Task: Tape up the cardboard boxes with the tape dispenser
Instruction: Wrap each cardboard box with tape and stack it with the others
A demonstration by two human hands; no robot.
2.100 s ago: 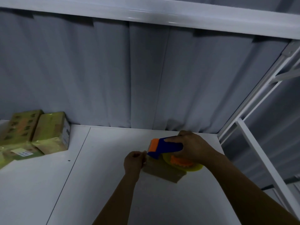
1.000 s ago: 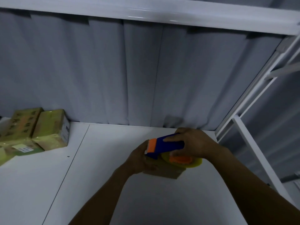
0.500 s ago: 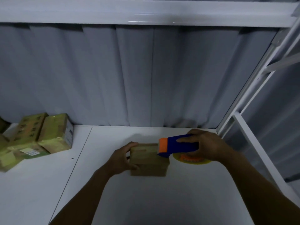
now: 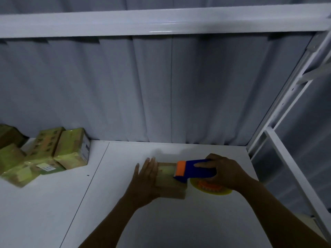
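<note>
A small brown cardboard box (image 4: 169, 183) lies flat on the white table (image 4: 179, 221), right of centre. My left hand (image 4: 146, 181) presses on the box's left side with straight fingers. My right hand (image 4: 223, 173) grips the blue handle of the tape dispenser (image 4: 195, 170). Its orange front end sits on the top of the box near the right edge. The dispenser's yellow tape roll (image 4: 211, 189) hangs just right of the box, partly hidden under my right hand.
Several taped boxes (image 4: 69, 149) wrapped in yellowish film are piled at the table's far left. A grey curtain (image 4: 152, 90) closes off the back. A white metal frame (image 4: 286, 140) runs along the right side, and a white beam (image 4: 161, 22) crosses overhead.
The box was tipped up under the dispenser; now it lies flat. My left hand went from pinching tape to pressing flat on the box's left side. The dispenser has shifted right.
</note>
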